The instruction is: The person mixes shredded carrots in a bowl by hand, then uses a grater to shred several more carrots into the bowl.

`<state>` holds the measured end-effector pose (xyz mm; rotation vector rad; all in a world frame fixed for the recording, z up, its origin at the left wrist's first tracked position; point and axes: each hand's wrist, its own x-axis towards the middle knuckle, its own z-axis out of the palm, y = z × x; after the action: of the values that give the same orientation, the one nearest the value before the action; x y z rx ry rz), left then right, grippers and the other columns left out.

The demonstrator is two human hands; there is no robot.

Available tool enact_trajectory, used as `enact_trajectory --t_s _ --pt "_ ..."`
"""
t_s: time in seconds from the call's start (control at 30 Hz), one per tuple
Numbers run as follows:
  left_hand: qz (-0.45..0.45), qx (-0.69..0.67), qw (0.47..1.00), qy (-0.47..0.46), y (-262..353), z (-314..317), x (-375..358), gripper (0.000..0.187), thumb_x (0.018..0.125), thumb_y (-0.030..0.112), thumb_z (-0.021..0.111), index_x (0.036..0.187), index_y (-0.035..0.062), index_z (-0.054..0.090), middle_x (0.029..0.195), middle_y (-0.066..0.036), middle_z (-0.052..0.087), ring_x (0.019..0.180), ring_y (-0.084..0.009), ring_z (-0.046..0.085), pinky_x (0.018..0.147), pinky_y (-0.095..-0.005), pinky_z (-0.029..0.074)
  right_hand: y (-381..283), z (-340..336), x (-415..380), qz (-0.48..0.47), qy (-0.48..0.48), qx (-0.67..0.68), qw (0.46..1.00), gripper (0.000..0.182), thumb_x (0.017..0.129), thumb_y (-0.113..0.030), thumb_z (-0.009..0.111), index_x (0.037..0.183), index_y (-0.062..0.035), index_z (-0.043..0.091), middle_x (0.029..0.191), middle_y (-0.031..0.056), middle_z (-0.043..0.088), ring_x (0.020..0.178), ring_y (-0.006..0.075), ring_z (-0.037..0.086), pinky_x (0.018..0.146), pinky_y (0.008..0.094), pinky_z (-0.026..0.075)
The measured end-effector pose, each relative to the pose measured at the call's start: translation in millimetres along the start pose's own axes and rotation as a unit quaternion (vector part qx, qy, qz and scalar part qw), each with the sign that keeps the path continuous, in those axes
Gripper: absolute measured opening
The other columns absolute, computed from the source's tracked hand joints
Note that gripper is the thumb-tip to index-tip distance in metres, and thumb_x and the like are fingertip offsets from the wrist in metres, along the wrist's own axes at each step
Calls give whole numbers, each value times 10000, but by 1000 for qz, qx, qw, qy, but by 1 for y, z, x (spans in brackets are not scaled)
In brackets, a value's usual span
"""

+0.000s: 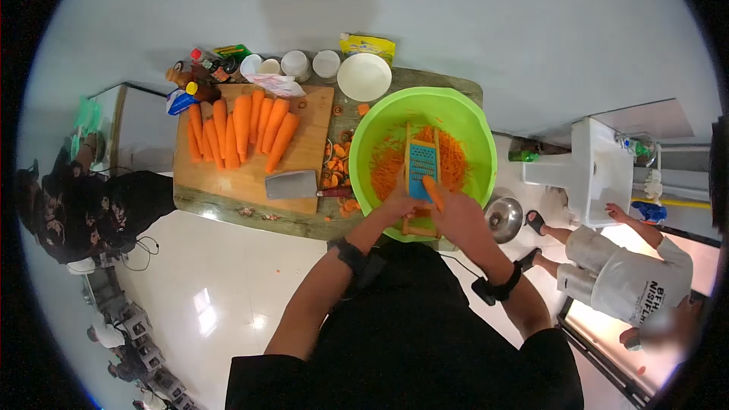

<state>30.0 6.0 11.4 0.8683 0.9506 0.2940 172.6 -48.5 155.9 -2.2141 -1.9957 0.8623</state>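
Note:
A wooden-framed grater with a blue plate [422, 161] leans inside a large green basin [488, 144], over a heap of shredded carrot [386, 171]. My left hand [398, 205] is closed on the left side of the grater's frame, low down. In my right hand [460, 217] is a carrot [433, 193], its tip against the lower part of the blue plate. Several whole peeled carrots [241, 125] lie side by side on a wooden cutting board [258, 188] to the left. A cleaver [291, 184] rests at the board's lower right, its handle reaching toward the basin.
Carrot scraps [335, 167] lie between board and basin. Along the wall stand a white bowl [364, 77], cups [296, 64], bottles [203, 91] and a yellow pouch [368, 47]. A metal bowl [503, 219] is right of the table. One person [630, 277] stands near a sink [601, 171]; another [83, 212] is left.

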Motion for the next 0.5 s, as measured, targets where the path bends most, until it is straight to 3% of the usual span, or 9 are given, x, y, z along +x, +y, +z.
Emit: enact_trajectory --t_s 0.1,0.17,0.27,0.37,0.5 --pt "-66 14 998 4 11 -1 -6 1122 793 20 731 1515 206 -107 1100 -115 616 566 -133 564 419 -262 436 -10 -9 -19 19 -26 16 999 554 844 -189 590 1378 -148 450 797 235 636 763 426 651 673 528 528" --pt "-4 8 1000 -1 -5 -3 4 1162 778 7 747 1512 207 -132 1127 -123 613 555 -138 554 421 -258 429 -11 -9 -24 26 -24 14 999 540 851 -196 580 1374 -143 461 792 229 637 758 422 652 674 526 528" --pt "-48 -13 999 -21 10 -4 -3 1200 763 -18 749 1505 206 -167 1138 -131 612 561 -146 567 422 -257 429 -10 -18 -26 24 -38 -2 999 506 858 -206 568 1350 -131 478 790 222 641 757 423 651 671 524 528" --pt "-7 -7 999 -36 2 -4 -1 1231 739 -31 755 1496 195 -188 1144 -138 610 588 -152 591 424 -262 441 7 -3 -18 0 -12 3 1000 461 846 -199 560 1307 -181 570 811 185 653 735 404 642 668 512 522" --pt "-29 20 999 -15 -6 -9 1 1237 712 -37 761 1500 176 -169 1163 -142 603 621 -156 612 436 -268 465 8 -4 4 -27 -22 -20 999 438 837 -194 560 1273 -154 587 835 193 655 736 407 642 667 505 526"
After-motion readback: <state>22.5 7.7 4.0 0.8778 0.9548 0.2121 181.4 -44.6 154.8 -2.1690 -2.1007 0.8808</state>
